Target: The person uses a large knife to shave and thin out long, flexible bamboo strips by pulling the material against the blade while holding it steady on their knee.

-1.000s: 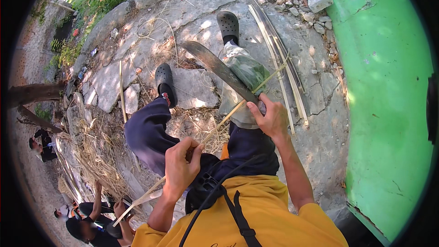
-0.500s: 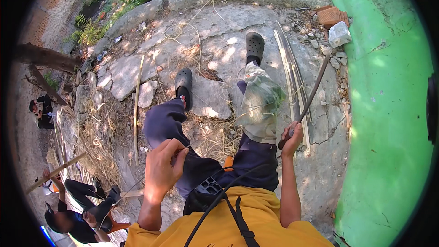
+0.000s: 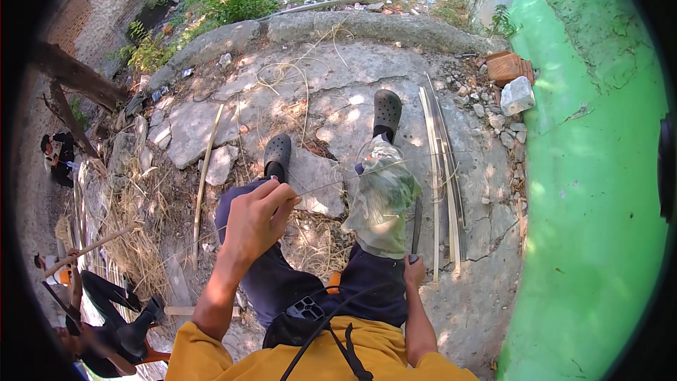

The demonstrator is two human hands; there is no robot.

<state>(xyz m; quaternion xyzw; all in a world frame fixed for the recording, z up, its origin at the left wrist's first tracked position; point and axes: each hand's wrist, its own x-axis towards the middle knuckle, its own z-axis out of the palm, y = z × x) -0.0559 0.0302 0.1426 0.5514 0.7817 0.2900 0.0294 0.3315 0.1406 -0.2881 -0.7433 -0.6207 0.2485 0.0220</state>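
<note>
My left hand [image 3: 255, 222] is raised over my left thigh, its thumb and fingers pinched on a thin strip [image 3: 338, 182]. The strip runs right, above my right leg, toward the long slats. Low by my right knee, my right hand [image 3: 415, 272] is wrapped around the grip of a long dark-bladed knife [image 3: 417, 222]. Its blade points up and away, beside the camouflage cloth [image 3: 381, 204] that covers my right lower leg; the cloth's edge meets the blade, and whether they touch I cannot tell.
Long slats [image 3: 443, 183] lie on cracked concrete to the right, before a green wall [image 3: 592, 204]. Rubble and a white block [image 3: 517, 95] line that wall. A single slat [image 3: 208, 183] and dry shavings [image 3: 137, 240] lie left. Another person [image 3: 106, 331] sits lower left, holding a stick.
My right hand has swung the knife inward and down, from out at the right to beside my right leg. My left hand has risen slightly, and the strip now stretches to the right.
</note>
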